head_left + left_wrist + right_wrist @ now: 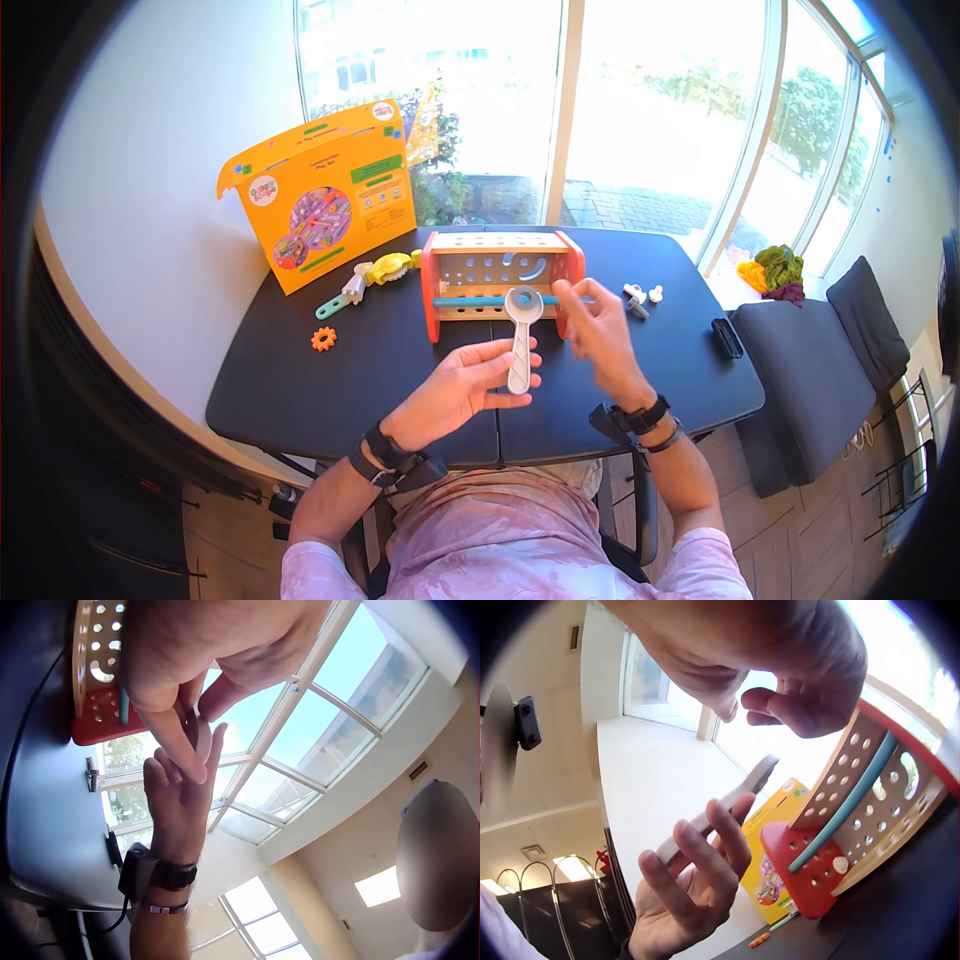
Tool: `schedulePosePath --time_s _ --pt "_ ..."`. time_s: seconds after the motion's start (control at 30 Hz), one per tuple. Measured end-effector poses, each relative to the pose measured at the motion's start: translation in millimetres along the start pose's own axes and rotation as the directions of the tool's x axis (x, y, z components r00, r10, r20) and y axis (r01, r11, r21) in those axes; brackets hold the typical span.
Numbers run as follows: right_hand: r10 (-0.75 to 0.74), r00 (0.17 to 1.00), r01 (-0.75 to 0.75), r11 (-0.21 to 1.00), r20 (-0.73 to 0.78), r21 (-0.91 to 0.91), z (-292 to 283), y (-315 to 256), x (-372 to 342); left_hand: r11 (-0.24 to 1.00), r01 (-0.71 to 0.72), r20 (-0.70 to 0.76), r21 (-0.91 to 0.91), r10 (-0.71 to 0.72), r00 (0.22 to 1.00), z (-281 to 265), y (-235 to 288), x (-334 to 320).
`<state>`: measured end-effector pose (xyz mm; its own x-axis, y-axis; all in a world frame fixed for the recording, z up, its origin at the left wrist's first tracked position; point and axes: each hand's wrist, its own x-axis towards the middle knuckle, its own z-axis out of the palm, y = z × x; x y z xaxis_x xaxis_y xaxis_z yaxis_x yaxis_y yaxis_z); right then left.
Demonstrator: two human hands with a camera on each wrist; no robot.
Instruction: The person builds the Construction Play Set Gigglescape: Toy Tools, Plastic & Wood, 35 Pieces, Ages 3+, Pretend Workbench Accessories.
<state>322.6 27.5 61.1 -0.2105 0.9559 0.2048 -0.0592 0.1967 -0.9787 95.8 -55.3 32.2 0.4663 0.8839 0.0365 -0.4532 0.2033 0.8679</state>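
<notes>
My left hand (455, 390) holds a light grey toy wrench (520, 350) by its handle, the round head pointing up and away from me. In the right wrist view the wrench (705, 821) lies tilted across the curled left fingers. My right hand (605, 335) hovers just right of the wrench head, fingers loosely bent; in the right wrist view a gap shows between its thumb and fingers. Behind both hands stands a wooden toy workbench (500, 241) with red side panels, rows of holes and a blue bar (465, 301) across it.
A yellow toy box (345, 215) stands at the table's back left. Near it lie an orange gear (323, 339), a green-handled tool (330, 307) and a yellow toy piece (388, 268). White and grey small parts (637, 298) and a black case (727, 338) lie to the right.
</notes>
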Motion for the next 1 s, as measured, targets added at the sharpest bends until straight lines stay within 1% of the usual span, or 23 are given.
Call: schedulePosePath --time_s 0.03,0.13,0.17,0.23,0.33,0.4,0.53,0.6,0.63,0.73,0.8,0.83,0.93,1.0 --pt "-0.053 0.997 0.05 0.997 -0.062 -0.053 -6.4 -0.4 3.6 1.0 0.001 -0.033 -0.023 -0.002 0.999 -2.2 3.3 3.2" --pt "-0.174 0.961 0.139 0.976 -0.215 -0.169 -45.6 9.4 28.7 0.998 -0.036 -0.059 -0.055 0.033 0.998 -17.9 9.4 19.8" --pt "-0.267 0.938 0.188 0.927 -0.222 -0.324 -60.7 16.3 40.5 0.996 -0.049 -0.059 -0.071 0.045 0.997 -22.8 10.5 25.9" --pt "-0.45 0.872 0.253 0.754 -0.195 -0.607 -92.1 33.1 63.7 0.995 -0.057 -0.057 -0.08 0.053 0.997 -30.7 13.1 39.2" --pt "-0.504 0.85 0.174 0.546 -0.155 -0.82 -127.0 52.3 82.3 0.993 -0.063 -0.049 -0.095 0.058 0.997 -38.9 13.8 56.1" --pt "-0.464 0.882 0.146 0.437 -0.083 -0.888 -154.6 72.9 94.3 0.993 -0.061 -0.074 -0.097 0.054 0.996 -38.2 14.4 64.7" --pt "-0.381 0.924 0.102 0.22 0.011 -0.97 -162.8 85.2 88.8 0.991 -0.072 -0.069 -0.111 0.065 0.996 -43.7 12.2 82.2" --pt "-0.381 0.924 0.105 0.167 0.034 -0.98 -162.0 91.5 87.7 0.99 -0.065 -0.043 -0.129 0.06 0.997 -49.1 10.7 91.4" --pt "-0.379 0.924 0.105 0.141 0.045 -0.984 -162.0 96.2 87.6 0.988 -0.058 -0.053 -0.143 0.051 0.997 -49.2 10.8 94.4" --pt "-0.34 0.937 0.123 0.119 0.076 -0.985 -162.7 103.8 90.4 0.984 -0.046 -0.067 -0.175 0.035 0.997 -51.2 11.6 102.5" --pt "-0.291 0.954 0.112 0.12 0.073 -0.987 -162.0 104.3 91.8 0.983 -0.046 -0.05 -0.18 0.038 0.998 -53.2 12.1 106.6" --pt "-0.267 0.961 0.105 0.119 0.07 -0.987 -162.2 104.3 92.7 0.981 -0.044 -0.066 -0.187 0.032 0.997 -52.8 13.0 107.7" --pt "-0.14 0.987 0.094 0.095 0.081 -0.991 -164.1 104.5 99.5 0.977 -0.039 -0.095 -0.209 0.02 0.995 -52.2 15.4 110.8" --pt "-0.172 0.977 0.142 0.106 0.123 -0.984 -166.9 107.1 101.3 0.974 -0.04 -0.092 -0.224 0.019 0.996 -54.7 16.6 113.0"
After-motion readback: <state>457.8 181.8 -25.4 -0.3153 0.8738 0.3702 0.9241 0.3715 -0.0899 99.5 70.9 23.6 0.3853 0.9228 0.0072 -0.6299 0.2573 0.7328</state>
